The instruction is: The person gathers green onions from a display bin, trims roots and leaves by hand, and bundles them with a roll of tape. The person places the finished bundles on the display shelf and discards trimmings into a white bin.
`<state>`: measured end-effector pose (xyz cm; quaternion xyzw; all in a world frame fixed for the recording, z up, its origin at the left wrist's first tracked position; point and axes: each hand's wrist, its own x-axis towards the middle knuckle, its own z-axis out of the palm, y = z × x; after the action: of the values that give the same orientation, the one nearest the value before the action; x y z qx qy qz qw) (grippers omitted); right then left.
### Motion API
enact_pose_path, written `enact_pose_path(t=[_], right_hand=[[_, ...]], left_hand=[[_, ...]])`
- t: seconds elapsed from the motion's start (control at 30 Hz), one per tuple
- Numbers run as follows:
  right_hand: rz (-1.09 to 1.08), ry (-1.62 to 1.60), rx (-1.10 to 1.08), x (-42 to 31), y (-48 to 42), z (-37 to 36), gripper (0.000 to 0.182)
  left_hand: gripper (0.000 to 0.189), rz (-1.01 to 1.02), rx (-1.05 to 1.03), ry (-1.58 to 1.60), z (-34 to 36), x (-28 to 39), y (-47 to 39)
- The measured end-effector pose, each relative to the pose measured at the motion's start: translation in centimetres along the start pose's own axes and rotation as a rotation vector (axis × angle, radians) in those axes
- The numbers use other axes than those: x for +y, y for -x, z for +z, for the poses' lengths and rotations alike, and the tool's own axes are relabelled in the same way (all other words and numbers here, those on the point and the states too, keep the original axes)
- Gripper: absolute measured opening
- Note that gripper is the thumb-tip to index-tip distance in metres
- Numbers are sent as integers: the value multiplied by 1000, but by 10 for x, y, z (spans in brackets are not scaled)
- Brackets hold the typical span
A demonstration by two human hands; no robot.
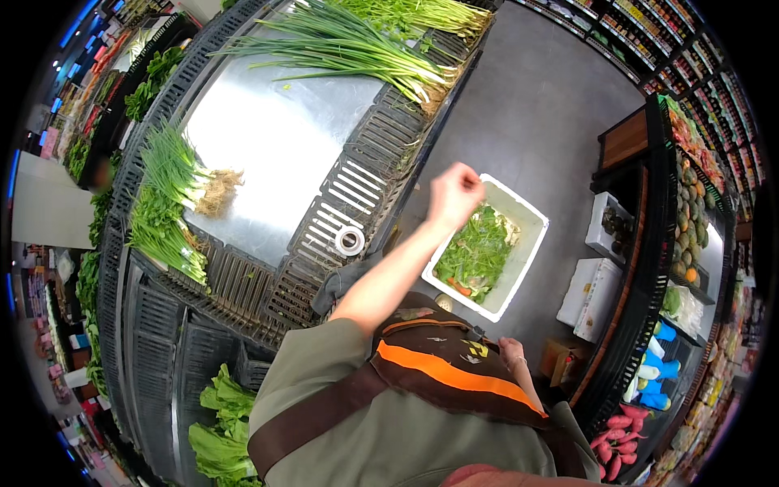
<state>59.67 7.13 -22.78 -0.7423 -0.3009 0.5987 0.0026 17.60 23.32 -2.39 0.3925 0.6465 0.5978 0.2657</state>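
My left hand [457,192] is blurred, with curled fingers, over the upper left rim of a white foam box [524,268]. Whether anything is inside the fingers does not show. Leafy green scraps [478,249] and an orange piece lie in the box on the floor. My right hand [511,352] is beside the brown apron [444,365] with an orange band; its fingers are partly hidden. To the left, green onions [365,55] lie across the top of a metal display counter [261,152]. A smaller rooted bunch [176,164] lies at its left, above leafy celery-like greens [164,231].
A roll of tape [349,241] sits on the counter's black slatted edge, with dark cloth [347,283] below. At right are foam boxes [590,298], a cardboard box [557,359] and a produce stand [645,274]. Lettuce [225,420] lies at lower left. Grey floor [535,109] extends ahead.
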Motion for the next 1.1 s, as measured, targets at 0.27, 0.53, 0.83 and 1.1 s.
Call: enact_pose_path(t=[0.27,0.53,0.83,1.1], right_hand=[[-48,47,-38,-5,8,-6,22],[-60,109,-18,66,-19,-33,21],[-139,247,39,46,-62,-52,27],[-1526,42,332,-213,137,-22,46]], left_hand=[[34,240,-422,-453,157,-76,63],[15,56,-384,-96,149,-35,70],[29,-169,-437,-77,144,-34,90],[82,-1210,-311,633,166,1,126]])
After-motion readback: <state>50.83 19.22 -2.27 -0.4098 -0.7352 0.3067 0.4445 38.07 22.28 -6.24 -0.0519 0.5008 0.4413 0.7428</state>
